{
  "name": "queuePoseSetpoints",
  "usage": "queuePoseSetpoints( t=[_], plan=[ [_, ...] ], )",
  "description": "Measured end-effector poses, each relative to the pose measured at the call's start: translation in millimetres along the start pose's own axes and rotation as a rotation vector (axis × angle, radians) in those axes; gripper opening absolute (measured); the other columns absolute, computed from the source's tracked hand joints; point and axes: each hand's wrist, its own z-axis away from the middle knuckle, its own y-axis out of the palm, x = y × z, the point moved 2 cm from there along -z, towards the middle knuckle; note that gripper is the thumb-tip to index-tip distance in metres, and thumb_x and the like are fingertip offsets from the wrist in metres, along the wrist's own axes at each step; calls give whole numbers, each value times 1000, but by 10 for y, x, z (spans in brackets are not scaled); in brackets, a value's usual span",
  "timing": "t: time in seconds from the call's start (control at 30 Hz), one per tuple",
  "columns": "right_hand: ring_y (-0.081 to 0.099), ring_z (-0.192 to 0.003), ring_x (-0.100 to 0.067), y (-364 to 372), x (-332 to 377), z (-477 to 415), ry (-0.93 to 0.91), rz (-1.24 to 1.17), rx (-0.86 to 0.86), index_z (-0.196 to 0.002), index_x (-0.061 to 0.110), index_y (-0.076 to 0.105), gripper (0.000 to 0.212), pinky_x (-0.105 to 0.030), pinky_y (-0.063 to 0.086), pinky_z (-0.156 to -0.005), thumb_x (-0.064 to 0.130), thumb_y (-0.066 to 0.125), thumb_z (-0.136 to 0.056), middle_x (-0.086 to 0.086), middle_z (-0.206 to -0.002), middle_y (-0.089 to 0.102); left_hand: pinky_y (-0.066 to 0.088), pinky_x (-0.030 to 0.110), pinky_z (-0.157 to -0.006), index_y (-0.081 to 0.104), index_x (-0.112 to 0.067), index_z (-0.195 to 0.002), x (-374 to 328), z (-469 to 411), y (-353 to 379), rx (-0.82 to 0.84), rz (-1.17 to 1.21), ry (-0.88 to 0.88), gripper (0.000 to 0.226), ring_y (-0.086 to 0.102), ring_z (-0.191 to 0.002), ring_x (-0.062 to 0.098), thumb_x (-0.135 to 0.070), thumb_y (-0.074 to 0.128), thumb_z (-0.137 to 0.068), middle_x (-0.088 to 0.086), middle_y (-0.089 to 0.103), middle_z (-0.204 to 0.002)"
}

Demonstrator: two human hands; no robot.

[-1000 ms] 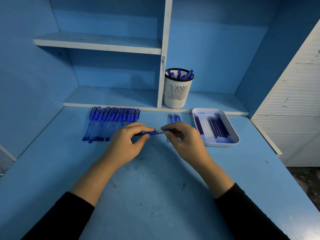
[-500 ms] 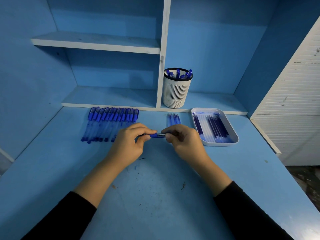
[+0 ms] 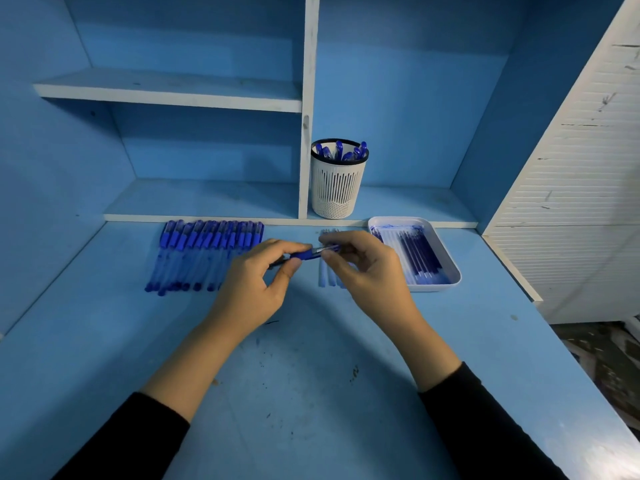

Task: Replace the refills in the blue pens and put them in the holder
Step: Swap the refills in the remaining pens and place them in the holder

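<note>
Both hands are raised just above the blue desk (image 3: 311, 393), near its far half, and meet on a single blue pen (image 3: 300, 255).

Left hand (image 3: 252, 289): fingers curled. The thumb and forefinger close round the pen's blue grip section. The remaining barrel runs back under the hand and is mostly hidden.

Right hand (image 3: 367, 271): thumb and forefinger pinch the pen's silver tip end. The other fingers hang loosely curled behind and hold nothing further that can be seen. Whether the tip piece is seated on the barrel or loose cannot be told.

The two hands are close together but not touching each other; the pen lies roughly level between them, left to right.

Other task items:
- A row of pens (image 3: 204, 258) lies side by side on the desk to the left of the left hand, caps toward the far edge.
- A few loose refills (image 3: 327, 278) lie on the desk under and just beyond the right hand (partly covered by it).
- A white tray (image 3: 450, 282) sits on the desk to the right of the right hand, with refills (image 3: 419, 258) lying lengthwise in it.
- The white slotted holder (image 3: 334, 188) stands upright on the low far ledge, beside the white divider, with several pens in the holder (image 3: 343, 152) standing cap-up.

Black sleeves (image 3: 131, 441) cover both forearms at the near edge.
</note>
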Motion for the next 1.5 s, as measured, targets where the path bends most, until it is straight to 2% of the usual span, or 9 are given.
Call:
queuePoseSetpoints(
  t=[0.13,0.23,0.33,0.57,0.8,0.97,1.23,1.37,1.5],
  plan=[
    [62,-75,-9,-149,41,-40,-49,-41,-148,-105,8,65,20,-19,48,-75,0,67,-86,3,-82,64,45,20,-93,62,-27,-127,113,-4,-87,66,-196,-67,35,57,-113,2,-36,53,-95,-17,63,-124],
    [63,-77,-14,-341,130,-102,-83,-68,-332,-105,9,61,23,-22,50,-76,2,69,-85,1,-82,64,46,33,-99,61,-19,-131,277,-31,-199,91,-386,-120,44,56,-120,15,-38,43,-96,-5,63,-130],
    [62,-79,-9,-534,333,-185,-169,-38,-506,-100,6,59,18,-21,49,-77,1,68,-85,1,-84,63,42,40,-105,59,-17,-134,450,-36,-268,146,-518,-227,51,54,-127,24,-39,36,-94,1,59,-137],
    [60,-77,-6,-751,902,-846,-452,71,-733,-94,11,58,12,-21,49,-72,3,62,-86,7,-82,60,14,32,-120,36,-25,-150,596,-46,-244,303,-598,-389,47,20,-148,15,-33,34,-104,-7,28,-159],
    [62,-75,-14,-428,567,-1528,-376,366,-487,-97,6,60,11,-20,50,-68,5,62,-85,-3,-86,63,15,32,-119,35,-26,-151,564,-41,-245,282,-586,-407,48,19,-148,14,-32,36,-103,-9,27,-159],
    [59,-79,-27,-272,103,-1597,-266,653,-286,-90,2,68,9,-36,50,-71,10,64,-86,-13,-90,64,20,34,-118,39,-25,-149,559,-30,-247,271,-578,-382,47,24,-147,18,-32,37,-103,-6,32,-157],
    [60,-90,-32,1,21,-885,-331,652,-320,-102,1,68,20,-32,46,-77,10,56,-89,-14,-100,65,22,34,-117,45,-24,-146,512,-49,-271,234,-598,-367,49,31,-144,19,-39,32,-101,-5,38,-154],
    [63,-87,-26,324,-115,-619,-39,566,-73,-112,5,65,26,-36,52,-79,21,59,-92,-11,-101,67,24,36,-116,45,-22,-146,501,-44,-362,185,-579,-371,45,31,-144,20,-34,37,-103,-3,37,-155],
    [63,-93,-18,610,-234,-521,182,501,154,-123,9,61,34,-20,46,-82,25,58,-93,-5,-110,67,23,37,-116,46,-21,-145,583,-7,-497,159,-583,-398,48,30,-145,20,-36,34,-101,0,37,-155]
  ],
)
